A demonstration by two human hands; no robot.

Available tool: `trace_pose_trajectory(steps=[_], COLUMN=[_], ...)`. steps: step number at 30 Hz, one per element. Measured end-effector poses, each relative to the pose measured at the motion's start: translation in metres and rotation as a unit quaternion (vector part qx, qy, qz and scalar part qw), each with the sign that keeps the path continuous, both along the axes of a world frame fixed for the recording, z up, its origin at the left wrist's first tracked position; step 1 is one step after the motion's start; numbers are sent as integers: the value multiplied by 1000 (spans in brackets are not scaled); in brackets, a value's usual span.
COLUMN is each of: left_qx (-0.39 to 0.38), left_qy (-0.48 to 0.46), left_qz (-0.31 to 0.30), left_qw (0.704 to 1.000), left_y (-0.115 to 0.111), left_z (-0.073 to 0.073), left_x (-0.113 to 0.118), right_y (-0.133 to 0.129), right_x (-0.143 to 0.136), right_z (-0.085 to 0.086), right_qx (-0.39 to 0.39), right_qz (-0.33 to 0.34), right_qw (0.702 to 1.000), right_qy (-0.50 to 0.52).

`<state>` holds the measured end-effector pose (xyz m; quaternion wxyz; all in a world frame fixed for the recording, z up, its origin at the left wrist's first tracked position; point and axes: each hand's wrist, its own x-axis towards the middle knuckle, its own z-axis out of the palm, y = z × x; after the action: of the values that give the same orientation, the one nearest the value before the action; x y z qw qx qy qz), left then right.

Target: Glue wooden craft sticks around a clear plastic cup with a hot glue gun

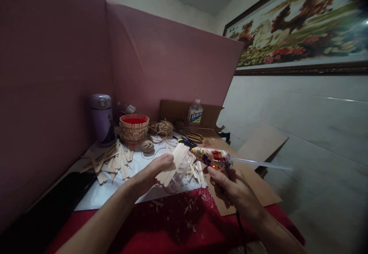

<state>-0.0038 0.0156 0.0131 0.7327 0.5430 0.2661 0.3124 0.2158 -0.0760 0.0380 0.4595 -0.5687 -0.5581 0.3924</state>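
Note:
My left hand (156, 169) grips a clear plastic container (179, 175) with flat wooden sticks (174, 164) side by side along it. In my right hand (230, 188) is a flower-patterned glue gun (214, 158), its nozzle pointing left at the upper end of the sticks. A long clear glue stick (261, 163) juts out of the gun's back end, and a small orange light shows on its body. Whether the nozzle touches the wood cannot be made out.
Loose wooden sticks (120, 162) lie on white paper at the left, near a purple flask (102, 121) and a stick-covered bowl (134, 129). Behind are twine (163, 127), scissors (194, 137) and a plastic bottle (195, 114). Cardboard (253, 188) lies right; shavings dot the red cloth (161, 227).

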Motion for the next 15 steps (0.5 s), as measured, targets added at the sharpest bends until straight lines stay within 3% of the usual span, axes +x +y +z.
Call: trace_pose_trajectory(steps=[15], left_qx=[-5], left_qy=[3], left_qz=[12], left_qw=[1000], left_y=[-2], left_z=[3], left_x=[1], right_y=[-5], right_x=[-3], right_z=[4], right_qx=[0], right_qz=[1], right_qw=[1000], right_qy=[2])
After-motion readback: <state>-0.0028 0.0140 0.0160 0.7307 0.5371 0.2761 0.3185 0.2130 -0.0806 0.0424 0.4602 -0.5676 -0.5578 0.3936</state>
